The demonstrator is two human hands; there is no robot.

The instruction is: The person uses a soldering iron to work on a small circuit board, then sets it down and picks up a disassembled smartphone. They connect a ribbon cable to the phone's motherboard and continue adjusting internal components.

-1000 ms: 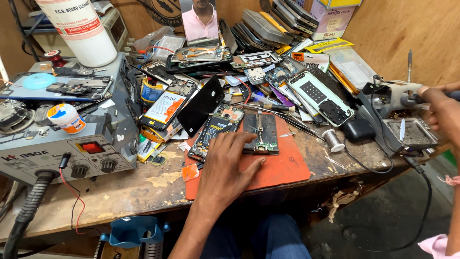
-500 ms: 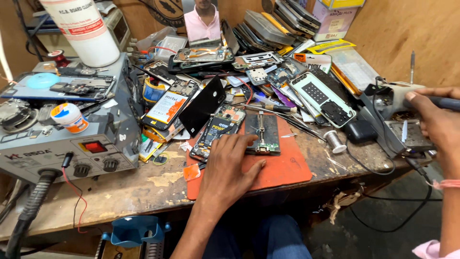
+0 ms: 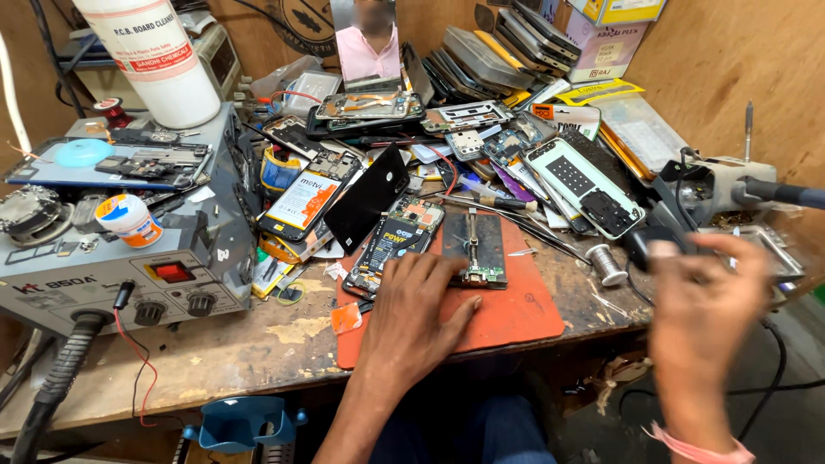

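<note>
My left hand lies flat on an orange work mat, fingers slightly apart. Its fingertips touch the near edge of a dark jig with a small circuit board clamped in it. An opened phone with its battery showing lies just left of the jig. My right hand hovers blurred above the bench's right edge, fingers spread and nothing visible in it. A soldering iron handle sits in its stand behind that hand.
A grey hot-air rework station with red switch and two knobs fills the left. A big white plastic bottle stands behind it. Phone parts, screens and tools pile up at the back. A solder spool sits right of the mat.
My right hand has come away from the soldering iron handle and dropped toward me and leftward, now blurred in mid-air. My left hand has stayed on the mat.
</note>
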